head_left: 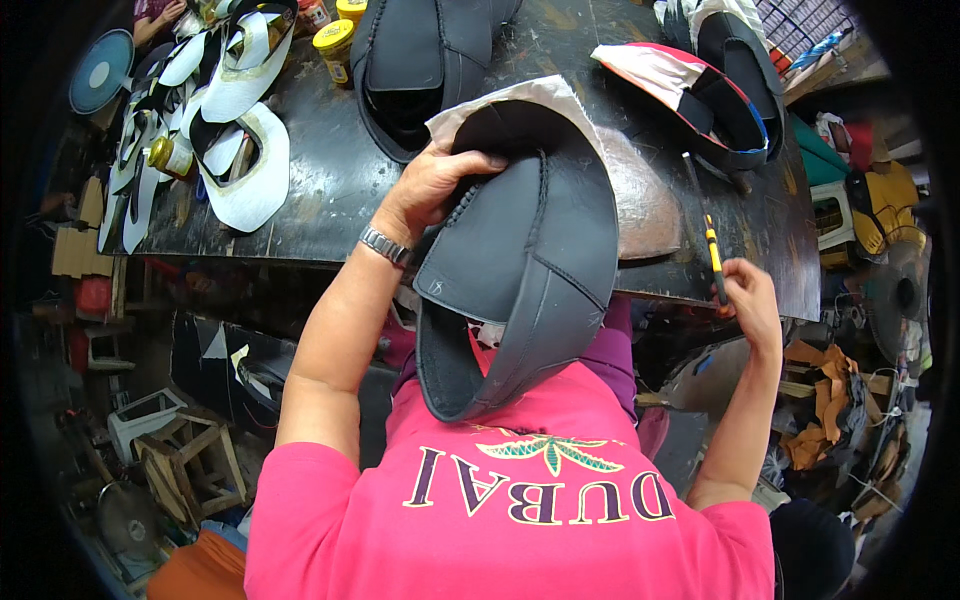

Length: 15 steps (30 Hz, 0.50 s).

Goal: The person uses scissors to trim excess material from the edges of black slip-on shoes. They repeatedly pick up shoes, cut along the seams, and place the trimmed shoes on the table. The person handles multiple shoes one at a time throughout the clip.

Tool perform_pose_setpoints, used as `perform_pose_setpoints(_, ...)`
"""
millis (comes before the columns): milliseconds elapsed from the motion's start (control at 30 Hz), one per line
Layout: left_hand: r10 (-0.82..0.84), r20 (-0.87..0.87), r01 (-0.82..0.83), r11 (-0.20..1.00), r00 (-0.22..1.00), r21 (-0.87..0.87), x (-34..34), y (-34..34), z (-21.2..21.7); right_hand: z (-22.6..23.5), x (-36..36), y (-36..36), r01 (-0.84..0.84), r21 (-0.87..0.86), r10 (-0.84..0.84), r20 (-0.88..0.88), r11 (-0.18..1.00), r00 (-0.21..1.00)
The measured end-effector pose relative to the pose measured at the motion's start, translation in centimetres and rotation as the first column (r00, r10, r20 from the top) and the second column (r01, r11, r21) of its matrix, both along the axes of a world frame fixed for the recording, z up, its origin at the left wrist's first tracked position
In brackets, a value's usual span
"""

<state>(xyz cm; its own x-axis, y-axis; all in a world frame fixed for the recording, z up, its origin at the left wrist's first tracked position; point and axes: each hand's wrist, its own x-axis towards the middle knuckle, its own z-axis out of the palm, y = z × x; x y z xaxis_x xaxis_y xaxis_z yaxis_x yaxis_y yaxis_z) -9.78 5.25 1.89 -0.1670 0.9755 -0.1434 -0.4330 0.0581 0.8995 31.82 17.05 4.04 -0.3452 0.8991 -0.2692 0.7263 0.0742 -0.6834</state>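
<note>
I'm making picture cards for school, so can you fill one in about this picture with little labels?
Left hand: holding a black shoe top, thumb inside its opening
Right hand: fingers around one end of a yellow-and-black tool
Shirt: pink
Table: dark
Far left on table: white pieces
Far middle: yellow-lidded jar, another black shoe top
Far right: red-edged shoe top
</note>
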Motion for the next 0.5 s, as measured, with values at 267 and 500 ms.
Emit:
perform_pose_setpoints(267, -0.125, -0.051, 0.129, 0.99, 0.991, 0.064, 2.2, 0.8, 0.9, -2.7, -7.2, -13.4, -0.312, -0.526, -0.259, -0.75, 0.791, 0.609)
perform_pose_setpoints(500, -0.167, -0.183, 0.179, 0.983, 0.969, 0.052, 1.9, 0.8, 0.9, -2.2, -8.6, -13.4, -0.252, -0.464, -0.226, -0.751, 0.849, 0.621)
